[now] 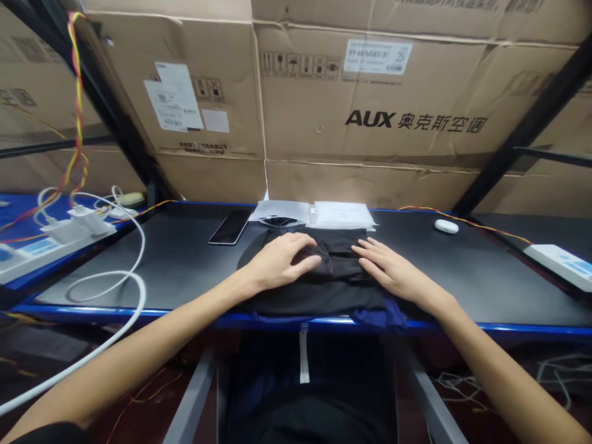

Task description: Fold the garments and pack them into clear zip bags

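A dark piece of cloth (319, 299), black with some navy blue at its front right corner, lies bunched on the grey tabletop (185, 271) by the front edge. My left hand (287, 262) rests on its left part, fingers slightly curved and the thumb apart. On the right side of the cloth lies my right hand (393, 268), its fingers stretched out and spread. Both palms face down, and neither hand grips anything that shows. Just behind the cloth are white flat packets (345, 214); the left one gapes, with something dark inside.
A phone (230, 227) lies left of the packets. A white earbud case (446, 226) sits at the right. Power strips (60, 243) with a looping white cable (139, 290) occupy the left; another power strip (562, 265) is at right. Cardboard (314, 135) walls the back.
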`<state>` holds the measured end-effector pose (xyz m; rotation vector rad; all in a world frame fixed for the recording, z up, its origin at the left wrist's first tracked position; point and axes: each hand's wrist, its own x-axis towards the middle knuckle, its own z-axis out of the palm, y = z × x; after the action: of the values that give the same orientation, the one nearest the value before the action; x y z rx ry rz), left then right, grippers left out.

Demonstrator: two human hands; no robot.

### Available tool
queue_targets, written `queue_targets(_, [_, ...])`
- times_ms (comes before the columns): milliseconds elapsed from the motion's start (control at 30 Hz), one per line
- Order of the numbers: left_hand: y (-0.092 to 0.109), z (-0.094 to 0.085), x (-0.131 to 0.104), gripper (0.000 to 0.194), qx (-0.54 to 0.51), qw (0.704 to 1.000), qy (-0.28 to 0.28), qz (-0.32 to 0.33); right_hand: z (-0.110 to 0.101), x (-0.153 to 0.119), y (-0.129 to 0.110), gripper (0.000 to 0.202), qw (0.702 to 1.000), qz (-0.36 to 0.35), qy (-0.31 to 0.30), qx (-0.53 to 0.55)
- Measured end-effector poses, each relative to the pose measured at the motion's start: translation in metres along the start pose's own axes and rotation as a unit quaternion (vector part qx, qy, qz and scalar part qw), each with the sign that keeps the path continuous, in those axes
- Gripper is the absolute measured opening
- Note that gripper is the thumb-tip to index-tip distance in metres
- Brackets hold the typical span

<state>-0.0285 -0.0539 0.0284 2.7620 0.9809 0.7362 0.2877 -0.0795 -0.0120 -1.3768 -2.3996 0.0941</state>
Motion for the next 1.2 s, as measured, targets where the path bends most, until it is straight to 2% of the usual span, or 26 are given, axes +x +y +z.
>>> queue_targets(67, [-0.006, -0.005, -0.001, 0.040, 0.058, 0.994, 0.040, -0.085, 0.001, -0.001, 0.001, 0.050, 1.000, -0.002, -0.009, -0.002])
queue_targets(100, [-0.010, -0.007, -0.002, 0.045, 0.086, 0.988, 0.034, -0.125, 0.002, -0.001, 0.001, 0.050, 1.000, -0.004, -0.010, -0.002])
queue_targets(200, [-0.017, -0.009, -0.003, 0.062, 0.115, 0.972, -0.058, -0.198, 0.004, -0.002, 0.001, 0.049, 1.000, -0.008, -0.010, -0.003])
queue_targets(267, [-0.017, -0.009, -0.003, 0.062, 0.116, 0.966, -0.098, -0.208, 0.005, -0.002, 0.001, 0.049, 1.000, -0.005, -0.009, -0.002])
queue_targets(400, [-0.010, -0.010, 0.000, 0.044, 0.121, 0.967, -0.104, -0.201, 0.005, -0.002, 0.001, 0.052, 1.000, 0.002, -0.013, 0.002])
queue_targets(500, [-0.003, -0.011, 0.007, 0.029, 0.100, 0.969, -0.080, -0.212, 0.001, -0.004, 0.001, 0.054, 0.999, 0.009, -0.021, 0.025])
queue_targets(633, [0.005, -0.008, 0.023, 0.020, 0.043, 0.971, -0.007, -0.235, -0.008, -0.013, 0.004, 0.056, 0.996, 0.043, -0.008, 0.079])
queue_targets(733, [0.016, 0.001, 0.038, 0.025, -0.030, 0.975, 0.053, -0.212, -0.013, -0.025, 0.010, 0.059, 0.989, 0.089, 0.026, 0.111])
queue_targets(800, [0.027, 0.011, 0.045, 0.032, -0.088, 0.979, 0.058, -0.172, -0.013, -0.033, 0.016, 0.059, 0.985, 0.121, 0.043, 0.112])
queue_targets(900, [0.044, 0.033, 0.049, 0.047, -0.127, 0.990, -0.012, -0.060, -0.008, -0.042, 0.023, 0.057, 0.985, 0.147, 0.041, 0.084])
queue_targets(1000, [0.055, 0.056, 0.045, 0.057, -0.054, 0.992, -0.097, 0.055, -0.004, -0.046, 0.027, 0.054, 0.988, 0.142, 0.020, 0.054])
queue_targets(1100, [0.056, 0.065, 0.041, 0.070, 0.000, 0.986, -0.145, 0.078, -0.002, -0.047, 0.028, 0.053, 0.990, 0.136, 0.015, 0.044])
queue_targets(1200, [0.049, 0.056, 0.038, 0.073, -0.017, 0.980, -0.184, 0.069, -0.002, -0.045, 0.028, 0.052, 0.988, 0.140, 0.029, 0.050])
